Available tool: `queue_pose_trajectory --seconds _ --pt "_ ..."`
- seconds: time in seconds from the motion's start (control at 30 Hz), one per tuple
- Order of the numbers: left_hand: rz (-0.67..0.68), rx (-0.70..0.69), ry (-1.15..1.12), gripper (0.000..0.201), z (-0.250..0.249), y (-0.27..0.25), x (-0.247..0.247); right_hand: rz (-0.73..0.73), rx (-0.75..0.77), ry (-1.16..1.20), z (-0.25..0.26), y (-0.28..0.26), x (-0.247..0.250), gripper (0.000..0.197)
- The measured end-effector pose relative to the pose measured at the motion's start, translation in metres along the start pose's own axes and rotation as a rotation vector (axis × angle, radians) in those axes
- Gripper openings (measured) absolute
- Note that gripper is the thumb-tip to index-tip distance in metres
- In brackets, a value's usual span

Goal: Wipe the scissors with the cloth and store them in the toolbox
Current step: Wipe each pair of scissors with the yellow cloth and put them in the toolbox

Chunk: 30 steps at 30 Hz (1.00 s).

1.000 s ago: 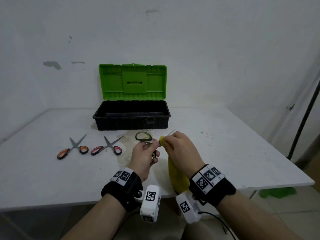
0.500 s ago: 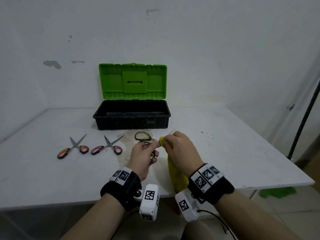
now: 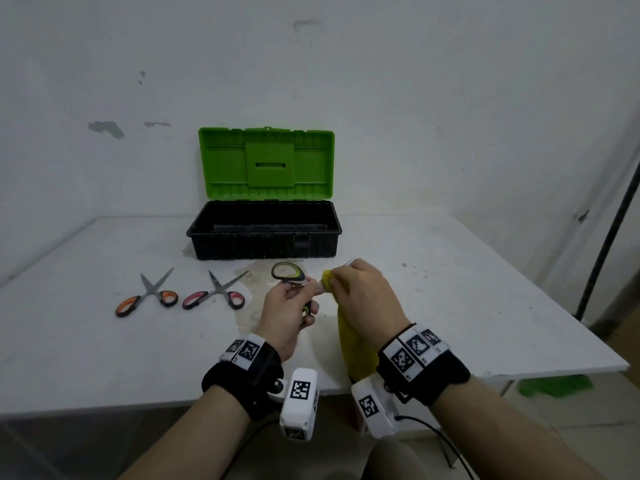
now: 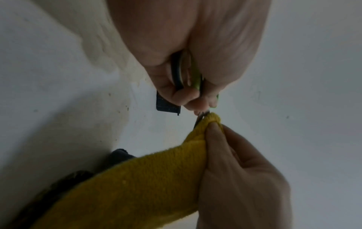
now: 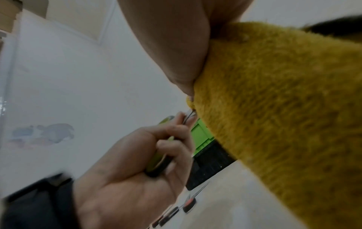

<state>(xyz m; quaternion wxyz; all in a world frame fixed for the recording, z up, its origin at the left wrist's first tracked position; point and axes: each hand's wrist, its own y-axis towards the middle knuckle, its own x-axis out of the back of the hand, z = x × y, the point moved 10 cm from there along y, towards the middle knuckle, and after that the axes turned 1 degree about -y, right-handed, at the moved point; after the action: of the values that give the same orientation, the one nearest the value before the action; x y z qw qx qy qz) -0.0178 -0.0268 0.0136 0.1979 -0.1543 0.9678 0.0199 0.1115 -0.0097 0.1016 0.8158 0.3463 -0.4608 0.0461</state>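
My left hand (image 3: 289,306) grips the green-and-black handled scissors (image 3: 285,271) by the handles, above the table in front of the toolbox. My right hand (image 3: 360,296) pinches the yellow cloth (image 3: 356,344) around the blades near the pivot; only the blade tip (image 3: 346,262) pokes out past the fingers. In the left wrist view the cloth (image 4: 156,175) folds over the blades beside my left hand (image 4: 197,99). In the right wrist view the cloth (image 5: 274,93) fills the right side and my left hand (image 5: 172,139) curls round the handles. The black toolbox (image 3: 265,249) stands with its green lid (image 3: 266,162) raised.
Orange-handled scissors (image 3: 149,297) and pink-handled scissors (image 3: 216,294) lie on the white table (image 3: 450,306) to the left. A stain (image 3: 252,282) marks the tabletop under my hands. A black pole (image 3: 609,220) stands at the right; a green object (image 3: 554,386) lies on the floor.
Both hands stay almost in place; the right hand with the cloth has slid slightly along the blades. The toolbox and the other scissors have not moved.
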Motion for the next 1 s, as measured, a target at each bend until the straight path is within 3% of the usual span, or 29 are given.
queue_pose_trajectory --seconds 0.17,0.4,0.63,0.83,1.0 --pt "-0.038 -0.013 0.062 0.008 0.002 -0.001 0.012 -0.048 -0.12 0.066 -0.03 0.01 0.019 0.022" --pt "-0.011 -0.014 0.054 0.009 -0.003 -0.001 0.0 0.001 -0.012 0.113 0.0 -0.001 0.008 0.022" --pt "-0.071 0.018 0.07 0.012 0.005 -0.001 0.016 -0.08 -0.215 0.044 -0.049 0.011 0.029 0.023" --pt "-0.092 0.086 -0.022 0.023 0.012 -0.002 0.011 0.003 -0.013 0.103 0.013 -0.005 0.02 0.018" --pt "-0.088 0.044 -0.09 0.026 0.01 -0.004 0.002 0.065 -0.024 -0.003 0.015 -0.003 -0.005 0.026"
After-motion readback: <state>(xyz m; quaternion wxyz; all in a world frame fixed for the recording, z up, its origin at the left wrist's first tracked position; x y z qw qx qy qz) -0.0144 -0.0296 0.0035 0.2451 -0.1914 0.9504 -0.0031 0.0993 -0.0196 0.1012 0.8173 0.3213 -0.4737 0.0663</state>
